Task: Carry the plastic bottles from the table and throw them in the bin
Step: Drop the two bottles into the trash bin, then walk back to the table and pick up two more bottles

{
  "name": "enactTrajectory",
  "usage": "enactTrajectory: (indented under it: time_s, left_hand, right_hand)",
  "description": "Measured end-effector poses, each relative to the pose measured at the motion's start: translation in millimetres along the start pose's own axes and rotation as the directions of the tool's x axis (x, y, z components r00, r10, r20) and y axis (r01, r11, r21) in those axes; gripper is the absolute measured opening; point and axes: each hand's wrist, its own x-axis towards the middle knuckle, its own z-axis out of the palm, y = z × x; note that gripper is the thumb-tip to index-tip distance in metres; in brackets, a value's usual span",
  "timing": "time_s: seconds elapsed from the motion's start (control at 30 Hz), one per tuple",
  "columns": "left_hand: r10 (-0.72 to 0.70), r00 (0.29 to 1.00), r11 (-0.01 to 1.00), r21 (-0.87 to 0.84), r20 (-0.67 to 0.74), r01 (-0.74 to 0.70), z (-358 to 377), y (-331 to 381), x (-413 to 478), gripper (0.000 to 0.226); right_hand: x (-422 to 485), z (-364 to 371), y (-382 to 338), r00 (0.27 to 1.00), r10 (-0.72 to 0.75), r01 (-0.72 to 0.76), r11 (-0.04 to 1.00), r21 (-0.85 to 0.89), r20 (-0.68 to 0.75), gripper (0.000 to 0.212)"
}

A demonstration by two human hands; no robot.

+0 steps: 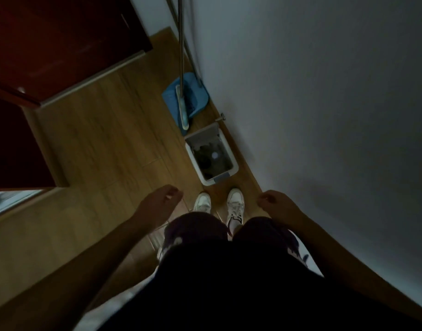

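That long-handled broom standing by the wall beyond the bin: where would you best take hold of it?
Probably the bare metal pole, well above its pale flat head. It is slim, stands nearly upright, and nothing covers it there. Come from the open floor side, on its left: the wall is close on the right and the blue dustpan sits by the head.
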Motion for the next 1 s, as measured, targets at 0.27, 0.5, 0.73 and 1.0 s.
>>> enactTrajectory:
  time_s: [0.27, 0.5, 0.73, 1.0]
  left_hand:
    - [0.208, 0.978, 0.973, -0.094, -0.017, -0.209, -50, 28, -22, 0.028]
    - [0.221, 0.948, 0.965, 0.089, 0.229, -0.247, -42, 39, -25, 0.034]
    - [0.247, 0.83, 0.82, 0.35, 0.5, -0.454, 30, 87, -33, 0.033]
    - [0.286, 0.704, 0.521, 0.511, 0.65, -0.684, 183, 140, -110, 0.03]
  right_hand:
    - [-105, 9, 9, 0.939, 0.06, 0.034, 0.964, 0.265, -0.338, 0.021]
    - [-179, 91, 45, 0.817, 0.35, 0.023, 0.774, 0.632, -0.459, 0.008]
    - [-260, 202, 123, 0.672, 0.655, 0.057, 0.421, 0.905, -0.347, 0.008]
    - [-346, 328, 215, 0.541, 0.834, 0.174, 0.018, 0.985, -0.111, 0.013]
